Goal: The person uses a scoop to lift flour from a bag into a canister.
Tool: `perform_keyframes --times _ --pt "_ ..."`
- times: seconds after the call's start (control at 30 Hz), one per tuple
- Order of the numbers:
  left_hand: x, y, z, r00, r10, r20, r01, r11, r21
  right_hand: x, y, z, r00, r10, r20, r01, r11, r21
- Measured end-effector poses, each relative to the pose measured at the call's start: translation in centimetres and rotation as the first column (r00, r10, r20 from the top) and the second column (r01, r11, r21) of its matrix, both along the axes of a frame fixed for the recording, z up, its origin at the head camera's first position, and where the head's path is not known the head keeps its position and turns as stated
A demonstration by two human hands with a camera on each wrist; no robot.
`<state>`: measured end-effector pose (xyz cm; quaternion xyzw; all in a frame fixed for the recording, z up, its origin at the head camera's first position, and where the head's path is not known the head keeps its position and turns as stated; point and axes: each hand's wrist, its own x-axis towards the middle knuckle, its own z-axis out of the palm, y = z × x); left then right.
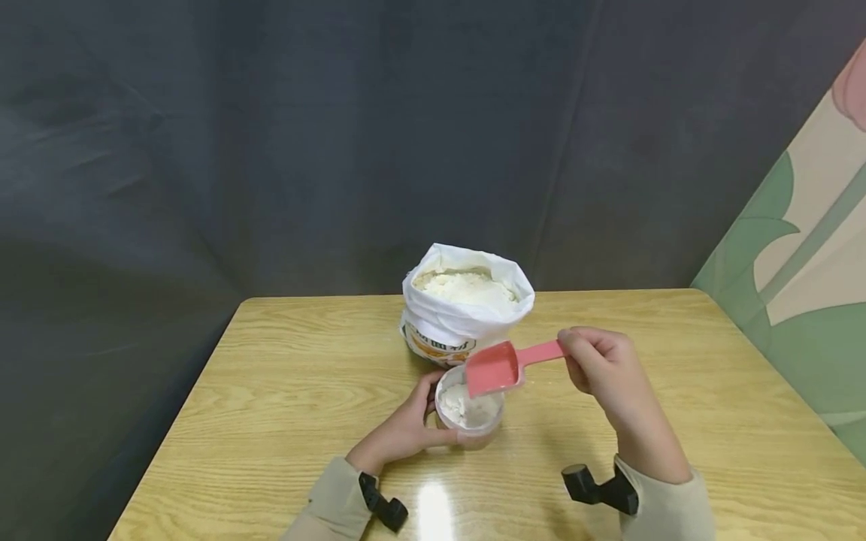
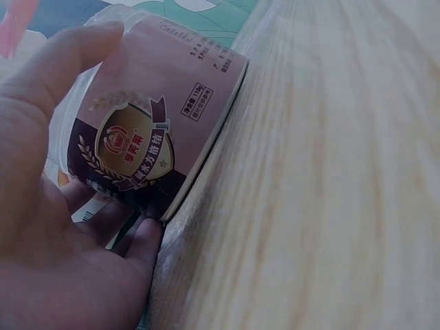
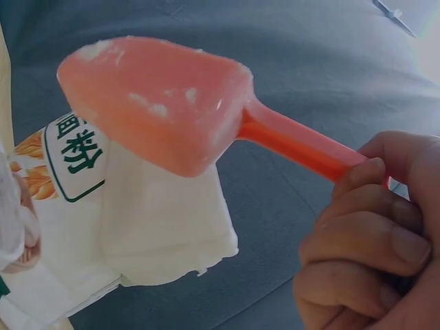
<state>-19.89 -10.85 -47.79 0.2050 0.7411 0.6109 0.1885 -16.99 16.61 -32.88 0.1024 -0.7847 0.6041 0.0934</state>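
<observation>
In the head view my right hand (image 1: 605, 368) pinches the handle end of a pink scoop (image 1: 492, 368). The scoop's bowl hangs over the right rim of a round plastic tub (image 1: 467, 430) that holds white flour. Traces of flour cling to the scoop (image 3: 158, 103) in the right wrist view. My left hand (image 1: 413, 421) grips the tub from its left side, thumb near the front and fingers behind. A pink and dark printed label wraps the tub (image 2: 165, 103), which stands on the table. Just behind it is an open white flour bag (image 1: 449, 319), its top rolled back.
The wooden table (image 1: 304, 361) has a rounded far edge along a dark curtain (image 1: 406, 135). A painted panel (image 1: 812, 300) with green leaves stands on the right. Black camera mounts sit on both wrists.
</observation>
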Motion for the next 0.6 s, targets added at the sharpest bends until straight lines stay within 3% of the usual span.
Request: perform_keyframes --times 0.33,0.6 --pt "0.0 0.1 -0.2 1.0 0.007 -0.006 -0.007 1.0 0.0 0.2 0.4 1.6 0.998 0.0 -0.068 -0.013 0.983 -0.185" --pt "0.0 0.0 -0.1 1.0 0.01 0.003 -0.01 1.0 0.009 -0.2 0.7 3.8 0.993 -0.045 -0.105 0.015 0.964 -0.266"
